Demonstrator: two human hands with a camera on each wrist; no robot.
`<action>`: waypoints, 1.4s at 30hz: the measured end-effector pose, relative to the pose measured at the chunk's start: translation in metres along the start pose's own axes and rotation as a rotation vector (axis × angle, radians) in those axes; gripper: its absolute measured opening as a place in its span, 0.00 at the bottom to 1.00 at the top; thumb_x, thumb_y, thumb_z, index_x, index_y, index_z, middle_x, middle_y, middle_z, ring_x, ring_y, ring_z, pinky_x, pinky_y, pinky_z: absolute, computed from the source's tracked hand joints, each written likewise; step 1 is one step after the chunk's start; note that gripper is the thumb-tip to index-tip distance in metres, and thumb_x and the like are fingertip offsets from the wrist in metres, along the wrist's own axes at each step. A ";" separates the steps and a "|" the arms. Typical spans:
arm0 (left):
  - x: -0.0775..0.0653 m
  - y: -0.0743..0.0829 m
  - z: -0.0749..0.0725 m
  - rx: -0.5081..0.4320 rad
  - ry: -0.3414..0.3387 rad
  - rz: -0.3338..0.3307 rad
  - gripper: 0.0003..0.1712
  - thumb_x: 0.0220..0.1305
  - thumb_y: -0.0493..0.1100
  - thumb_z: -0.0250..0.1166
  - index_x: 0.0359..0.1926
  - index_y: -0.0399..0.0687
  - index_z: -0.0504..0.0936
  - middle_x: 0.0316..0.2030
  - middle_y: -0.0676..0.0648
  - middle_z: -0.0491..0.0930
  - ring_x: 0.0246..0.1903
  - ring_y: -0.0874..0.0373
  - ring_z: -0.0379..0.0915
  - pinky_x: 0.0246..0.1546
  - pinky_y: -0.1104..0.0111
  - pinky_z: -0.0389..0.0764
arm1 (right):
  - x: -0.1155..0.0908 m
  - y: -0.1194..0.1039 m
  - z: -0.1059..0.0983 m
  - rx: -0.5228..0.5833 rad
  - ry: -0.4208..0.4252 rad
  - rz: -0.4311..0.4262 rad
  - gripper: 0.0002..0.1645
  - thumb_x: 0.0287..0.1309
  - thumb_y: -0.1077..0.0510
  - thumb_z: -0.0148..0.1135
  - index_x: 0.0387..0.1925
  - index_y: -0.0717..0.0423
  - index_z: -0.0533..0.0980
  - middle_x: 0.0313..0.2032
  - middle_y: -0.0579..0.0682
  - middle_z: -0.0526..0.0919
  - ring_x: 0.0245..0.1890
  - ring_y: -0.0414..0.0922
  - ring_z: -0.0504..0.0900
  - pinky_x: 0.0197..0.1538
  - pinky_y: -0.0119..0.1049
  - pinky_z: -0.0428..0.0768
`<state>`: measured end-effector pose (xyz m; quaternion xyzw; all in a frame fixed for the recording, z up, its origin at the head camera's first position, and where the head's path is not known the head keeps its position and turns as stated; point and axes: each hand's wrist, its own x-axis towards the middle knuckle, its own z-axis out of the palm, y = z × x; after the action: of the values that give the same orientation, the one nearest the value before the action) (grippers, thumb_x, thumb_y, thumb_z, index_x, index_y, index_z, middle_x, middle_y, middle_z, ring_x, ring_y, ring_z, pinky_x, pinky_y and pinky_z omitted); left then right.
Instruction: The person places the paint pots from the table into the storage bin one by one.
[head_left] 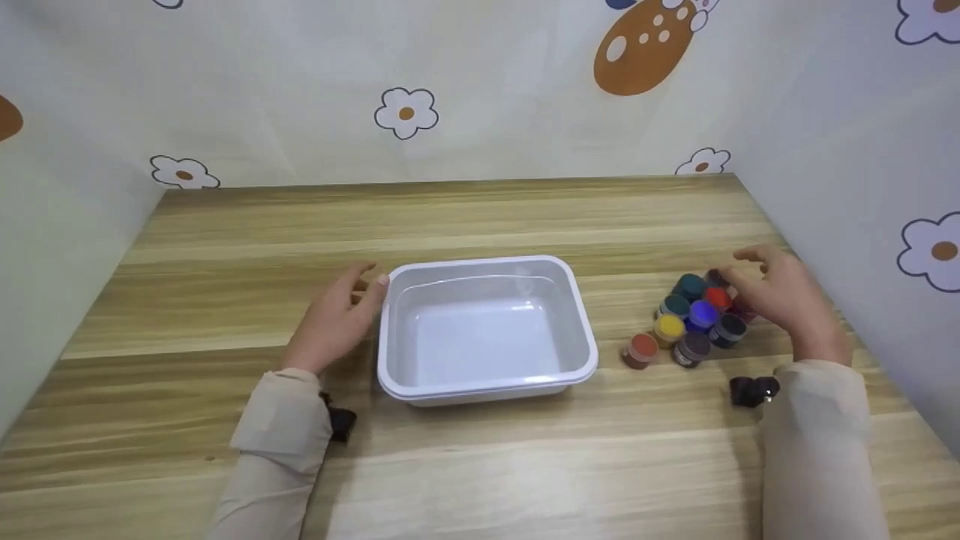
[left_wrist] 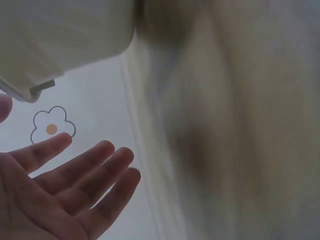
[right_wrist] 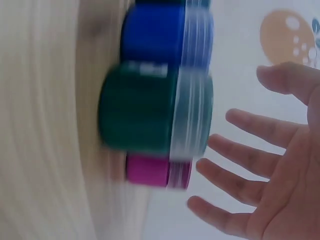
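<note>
A white rectangular plastic basin sits mid-table, its inside bare. My left hand is at its left side, thumb by the rim; contact cannot be told. In the left wrist view the fingers of the left hand are spread and relaxed beside the basin. To the right stands a cluster of small paint pots, among them a yellow pot, a blue pot and an orange-red pot. Over its far right edge hovers my right hand. The right wrist view shows its fingers apart, holding nothing, near a green pot.
A wood-grain table carries everything. Pale flower-printed cloth rises behind it and at both sides. Dark wrist-worn devices show by the left cuff and the right cuff.
</note>
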<state>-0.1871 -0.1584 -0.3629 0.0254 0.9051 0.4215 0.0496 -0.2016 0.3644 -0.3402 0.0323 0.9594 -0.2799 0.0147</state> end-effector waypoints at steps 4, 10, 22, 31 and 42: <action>-0.010 -0.001 0.005 -0.135 -0.043 -0.051 0.36 0.75 0.61 0.48 0.75 0.47 0.59 0.63 0.36 0.72 0.64 0.43 0.68 0.67 0.50 0.69 | -0.005 0.010 -0.004 0.018 -0.029 0.037 0.40 0.70 0.40 0.50 0.66 0.70 0.65 0.65 0.74 0.66 0.62 0.71 0.66 0.60 0.70 0.67; -0.021 0.002 0.008 -0.317 -0.037 -0.057 0.32 0.75 0.51 0.52 0.75 0.49 0.60 0.64 0.36 0.72 0.62 0.45 0.70 0.61 0.55 0.76 | -0.010 0.019 -0.008 0.000 -0.125 0.061 0.39 0.68 0.43 0.56 0.63 0.72 0.67 0.62 0.75 0.68 0.57 0.69 0.71 0.57 0.67 0.71; -0.024 -0.006 0.013 -0.451 -0.042 0.015 0.30 0.74 0.41 0.55 0.74 0.49 0.63 0.61 0.34 0.75 0.59 0.47 0.74 0.55 0.65 0.79 | -0.010 0.029 -0.004 0.013 -0.170 0.059 0.31 0.66 0.55 0.60 0.62 0.72 0.67 0.57 0.78 0.71 0.55 0.67 0.72 0.57 0.61 0.73; -0.023 -0.007 0.014 -0.525 -0.078 0.007 0.31 0.73 0.43 0.57 0.74 0.53 0.63 0.62 0.35 0.74 0.58 0.47 0.74 0.52 0.64 0.81 | -0.015 0.035 -0.005 0.006 -0.124 0.037 0.30 0.66 0.56 0.61 0.62 0.72 0.68 0.56 0.77 0.73 0.56 0.69 0.71 0.58 0.65 0.70; -0.024 -0.008 0.015 -0.529 -0.076 -0.009 0.31 0.73 0.44 0.59 0.74 0.55 0.64 0.62 0.36 0.74 0.59 0.48 0.74 0.53 0.63 0.81 | -0.027 -0.017 -0.017 -0.034 0.034 -0.007 0.31 0.69 0.53 0.60 0.64 0.70 0.68 0.55 0.75 0.75 0.57 0.72 0.73 0.56 0.69 0.74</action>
<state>-0.1620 -0.1544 -0.3765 0.0234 0.7611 0.6419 0.0901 -0.1762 0.3584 -0.3153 0.0336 0.9642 -0.2629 -0.0018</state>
